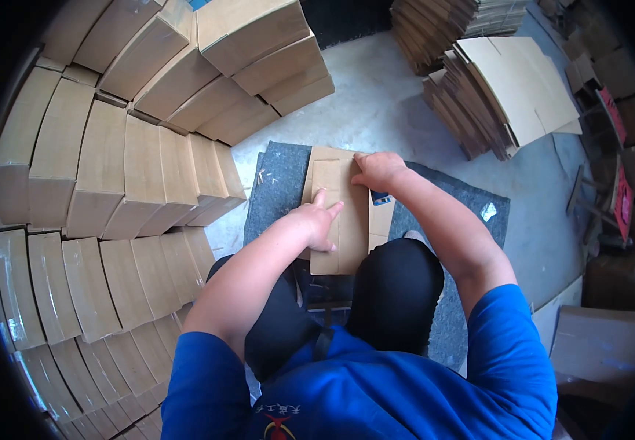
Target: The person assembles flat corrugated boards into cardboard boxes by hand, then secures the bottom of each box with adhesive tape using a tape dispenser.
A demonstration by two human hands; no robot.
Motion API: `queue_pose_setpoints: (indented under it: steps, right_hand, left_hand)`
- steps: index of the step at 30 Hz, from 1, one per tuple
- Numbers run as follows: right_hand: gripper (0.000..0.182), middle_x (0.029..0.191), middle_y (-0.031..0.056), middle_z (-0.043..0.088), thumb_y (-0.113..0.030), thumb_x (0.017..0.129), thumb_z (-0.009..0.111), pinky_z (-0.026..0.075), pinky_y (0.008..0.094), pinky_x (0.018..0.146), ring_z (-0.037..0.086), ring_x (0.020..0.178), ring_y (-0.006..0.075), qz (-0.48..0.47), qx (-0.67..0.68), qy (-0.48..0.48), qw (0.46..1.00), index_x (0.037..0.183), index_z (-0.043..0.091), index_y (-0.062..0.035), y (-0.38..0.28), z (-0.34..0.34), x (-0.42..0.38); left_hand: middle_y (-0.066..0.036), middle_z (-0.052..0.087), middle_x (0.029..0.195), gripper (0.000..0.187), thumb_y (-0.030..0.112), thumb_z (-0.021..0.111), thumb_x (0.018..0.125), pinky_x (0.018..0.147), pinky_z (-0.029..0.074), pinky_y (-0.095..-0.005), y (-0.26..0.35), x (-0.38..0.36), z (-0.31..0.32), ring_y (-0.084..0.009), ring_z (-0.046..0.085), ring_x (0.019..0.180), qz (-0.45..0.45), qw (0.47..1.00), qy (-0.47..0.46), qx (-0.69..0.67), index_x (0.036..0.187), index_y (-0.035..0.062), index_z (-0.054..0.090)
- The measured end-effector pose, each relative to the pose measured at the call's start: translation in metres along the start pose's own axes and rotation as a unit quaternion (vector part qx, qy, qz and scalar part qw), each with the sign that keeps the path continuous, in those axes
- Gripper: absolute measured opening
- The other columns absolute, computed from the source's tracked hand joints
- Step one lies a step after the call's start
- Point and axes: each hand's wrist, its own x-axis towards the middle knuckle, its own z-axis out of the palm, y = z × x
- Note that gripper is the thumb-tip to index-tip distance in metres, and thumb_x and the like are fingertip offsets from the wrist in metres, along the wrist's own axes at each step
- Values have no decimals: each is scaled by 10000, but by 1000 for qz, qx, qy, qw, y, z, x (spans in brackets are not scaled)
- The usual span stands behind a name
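A brown cardboard box (341, 220) with flaps lies between my knees, its long side pointing away from me. My left hand (316, 221) rests on its left side, fingers spread over the panel. At the far right corner, my right hand (378, 170) is closed on the box edge, thumb on the top panel and fingers bent over the rim. A small blue and white object (382, 198) shows just below that hand, partly hidden by the wrist. A narrow cardboard flap (380, 224) sticks out along the right side.
Stacked closed cartons (104, 154) form a wall on my left. A grey mat (277, 176) covers the floor under the box. Flat cardboard sheets (519, 88) are piled at the far right, near another stack (449, 26). Pink-red panels (620, 202) stand at the right edge.
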Motion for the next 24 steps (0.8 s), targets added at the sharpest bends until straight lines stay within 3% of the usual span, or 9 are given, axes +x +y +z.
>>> queue_pose_setpoints:
  steps: [4, 8, 10, 11, 13, 16, 20, 24]
  right_hand:
    - [488, 1102, 154, 705, -454, 874, 654, 522, 422, 896, 663, 1055, 331, 9, 23, 3, 1000, 1202, 574, -101, -2, -1, -5]
    - [489, 1126, 158, 697, -459, 876, 651, 515, 420, 909, 655, 1075, 325, 15, 23, 4, 1000, 1195, 570, -97, -6, -1, -6]
    - [542, 1154, 163, 689, -461, 882, 643, 508, 415, 926, 648, 1092, 325, 32, 27, -21, 999, 1280, 549, -105, -4, -2, -6]
    - [542, 1154, 163, 689, -461, 882, 643, 508, 415, 926, 648, 1092, 325, 36, 26, -25, 999, 1280, 549, -105, -4, -3, -8]
    - [620, 1173, 168, 684, -465, 887, 635, 501, 412, 944, 644, 1104, 330, 34, 30, -22, 999, 1385, 501, -121, -3, -4, -10]
    - [603, 1182, 137, 691, -469, 900, 623, 498, 401, 954, 643, 1126, 299, 49, 15, -30, 998, 1375, 506, -117, -5, -7, -12]
    - [608, 1177, 135, 692, -479, 901, 620, 499, 400, 952, 643, 1123, 298, 47, 15, -36, 998, 1380, 499, -125, -3, -7, -9]
    - [625, 1181, 133, 690, -494, 899, 620, 498, 397, 955, 642, 1126, 295, 40, 11, -27, 999, 1386, 496, -123, -7, -5, -6]
  left_hand:
    - [-227, 85, 1623, 1003, 435, 786, 792, 1148, 371, -387, -11, 3, -18, -376, 396, 1401, 18, 998, -58, 0, 1582, 198, 216]
    - [-185, 141, 1617, 946, 409, 782, 802, 1153, 364, -382, -30, 7, -18, -362, 392, 1405, 42, 998, -31, -23, 1567, 187, 272]
    - [-146, 286, 1548, 827, 379, 774, 817, 1134, 385, -385, -36, 13, -9, -339, 431, 1375, 74, 994, 40, -63, 1518, 186, 381]
    - [-146, 286, 1548, 827, 379, 774, 817, 1134, 385, -385, -37, 15, -7, -339, 431, 1375, 78, 994, 38, -64, 1518, 186, 381]
    - [-130, 399, 1441, 731, 349, 779, 813, 1099, 416, -387, -37, 18, -4, -308, 485, 1312, 88, 984, 123, -89, 1455, 187, 470]
    - [-120, 451, 1355, 700, 348, 787, 800, 1071, 436, -381, -51, 29, 9, -286, 508, 1260, 132, 966, 192, -109, 1421, 192, 505]
    - [-120, 448, 1384, 725, 342, 788, 796, 1073, 437, -381, -58, 33, 8, -271, 505, 1280, 154, 964, 195, -94, 1435, 163, 494]
    - [-146, 376, 1474, 870, 475, 795, 751, 1119, 374, -419, -50, 12, -17, -323, 438, 1337, 131, 987, 88, -10, 1475, 147, 442]
